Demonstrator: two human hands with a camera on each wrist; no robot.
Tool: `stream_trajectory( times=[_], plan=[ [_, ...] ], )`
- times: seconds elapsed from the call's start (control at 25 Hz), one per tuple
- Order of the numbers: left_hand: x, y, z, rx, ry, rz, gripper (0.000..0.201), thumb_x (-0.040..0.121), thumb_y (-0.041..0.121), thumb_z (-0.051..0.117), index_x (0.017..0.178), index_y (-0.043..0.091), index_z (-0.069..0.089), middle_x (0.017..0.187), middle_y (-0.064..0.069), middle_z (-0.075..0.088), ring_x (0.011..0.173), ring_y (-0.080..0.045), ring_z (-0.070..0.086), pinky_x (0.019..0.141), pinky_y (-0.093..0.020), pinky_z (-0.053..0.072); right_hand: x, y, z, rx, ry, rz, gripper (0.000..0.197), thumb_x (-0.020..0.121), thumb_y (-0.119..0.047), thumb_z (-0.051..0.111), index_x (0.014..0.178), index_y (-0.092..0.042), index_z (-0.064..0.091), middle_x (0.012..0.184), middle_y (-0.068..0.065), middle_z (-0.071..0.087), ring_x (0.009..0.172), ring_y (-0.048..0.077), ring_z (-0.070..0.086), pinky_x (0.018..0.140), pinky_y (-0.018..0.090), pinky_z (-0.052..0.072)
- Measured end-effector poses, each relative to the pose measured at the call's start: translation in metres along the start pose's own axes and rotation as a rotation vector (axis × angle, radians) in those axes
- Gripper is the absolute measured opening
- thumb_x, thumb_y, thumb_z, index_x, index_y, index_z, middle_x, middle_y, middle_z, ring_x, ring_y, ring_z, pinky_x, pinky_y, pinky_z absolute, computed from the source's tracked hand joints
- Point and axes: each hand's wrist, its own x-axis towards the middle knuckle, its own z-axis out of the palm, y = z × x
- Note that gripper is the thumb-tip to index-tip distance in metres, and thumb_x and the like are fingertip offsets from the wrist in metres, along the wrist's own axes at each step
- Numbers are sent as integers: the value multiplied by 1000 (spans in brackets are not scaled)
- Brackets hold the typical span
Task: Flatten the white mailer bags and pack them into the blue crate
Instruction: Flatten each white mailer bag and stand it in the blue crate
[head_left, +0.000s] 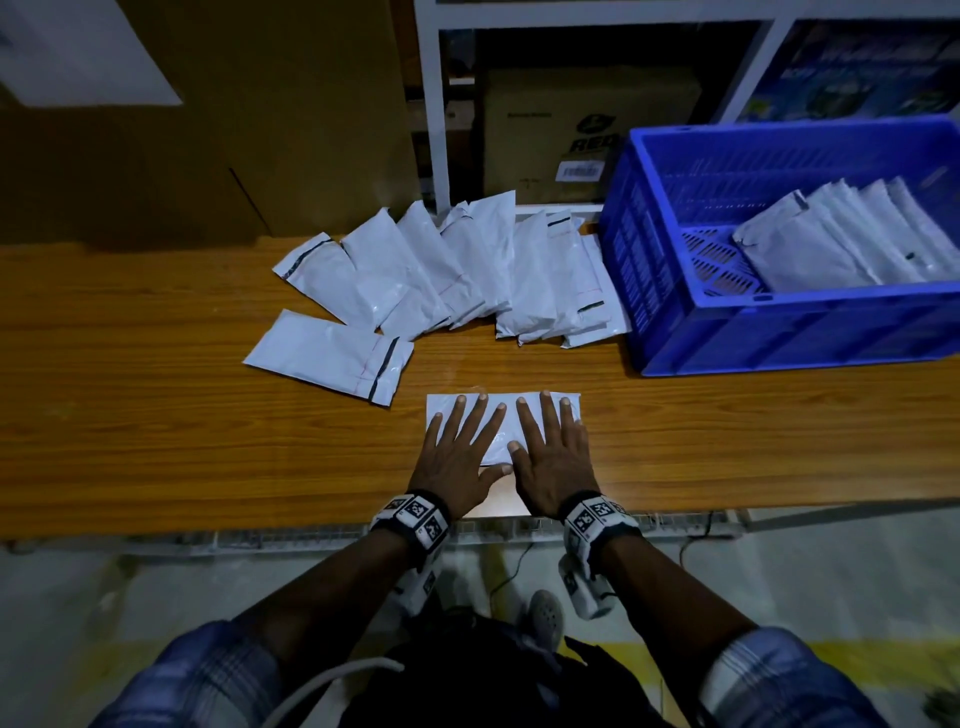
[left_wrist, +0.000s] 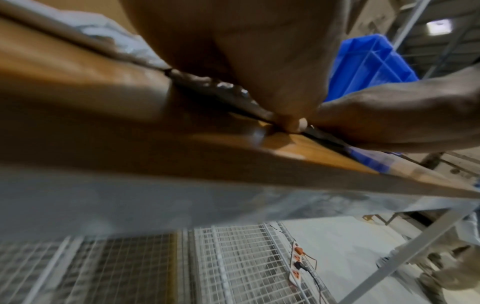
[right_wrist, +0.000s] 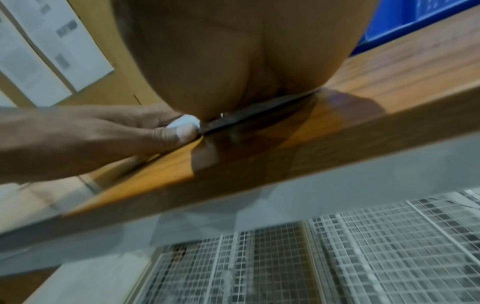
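A white mailer bag (head_left: 497, 408) lies flat near the front edge of the wooden table (head_left: 156, 415). My left hand (head_left: 460, 447) and right hand (head_left: 550, 449) press on it side by side, palms down, fingers straight and spread. Several more white mailer bags (head_left: 457, 270) lie fanned out behind it, and one separate bag (head_left: 332, 356) lies to the left. The blue crate (head_left: 779, 332) stands at the right with several flat bags (head_left: 841, 239) stacked inside. In the wrist views my left palm (left_wrist: 246, 51) and right palm (right_wrist: 233, 51) rest on the bag's thin edge.
A white shelf frame (head_left: 431, 104) with a cardboard box (head_left: 587, 130) stands behind the table. A large brown carton (head_left: 208, 130) fills the back left. Below the table edge there is a wire mesh shelf (left_wrist: 246, 267) and a power strip (left_wrist: 297, 265).
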Motion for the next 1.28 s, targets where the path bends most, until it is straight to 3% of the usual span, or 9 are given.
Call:
stream_trajectory(
  times=[0.2,0.28,0.4,0.6,0.76,0.84,1.0,1.2,1.28],
  plan=[
    [8,0,-34,50,-121,23,76,99,62,36,159,34,1,168,2,0,154,-24,1,124,-44,9,3,-2,-17,58,-143,19,75,94,-64,19,153,-35,-18,158,-5,-30,144,26,-32,118,49,-13],
    [13,0,-51,79,-207,38,74,100,62,33,159,32,0,168,0,1,154,-26,3,124,-45,9,6,-3,-28,-6,-214,-13,89,88,-68,30,152,-32,-20,156,-8,-33,143,29,-33,116,50,-18],
    [22,1,-72,91,-298,41,75,101,62,32,160,28,2,168,-4,4,154,-29,7,123,-46,9,12,-5,-42,-173,-226,-89,98,86,-46,52,155,-26,-16,161,-1,-25,146,33,-26,117,55,-14],
    [22,2,-80,75,-310,22,81,99,58,45,160,29,-1,168,-5,-2,154,-29,2,123,-50,10,17,-13,-68,-193,-197,-105,87,96,-24,55,156,-32,-8,165,-1,-6,151,29,-4,121,52,-1],
    [24,8,-84,-7,-175,-3,91,94,17,61,160,29,-1,167,-6,9,153,-28,12,122,-46,18,14,-22,-89,-299,-121,-114,70,102,-14,35,156,-34,-6,165,2,-2,151,30,-1,121,52,1],
    [30,10,-96,-80,-78,-1,93,89,8,63,160,28,6,166,-5,15,152,-27,16,122,-45,19,16,-27,-104,-353,-42,-134,69,101,-10,30,156,-33,-4,165,4,2,151,31,4,120,53,4],
    [46,4,-131,-103,147,119,84,84,3,62,157,21,24,162,-5,29,148,-23,27,120,-43,25,20,-39,-141,-442,127,-136,71,99,-9,32,157,-33,-2,165,5,8,150,32,11,119,52,13],
    [82,15,-196,-39,242,223,80,89,14,65,157,22,23,162,-4,29,148,-24,27,120,-43,24,30,-40,-198,-459,281,-48,70,102,-20,38,156,-33,-5,165,6,8,149,33,14,118,52,18],
    [101,26,-220,-14,308,284,78,88,11,64,156,22,28,160,-3,33,146,-23,31,119,-42,25,33,-32,-222,-477,332,-10,75,99,-19,44,156,-32,-3,164,7,12,148,33,17,115,52,22]
  ],
)
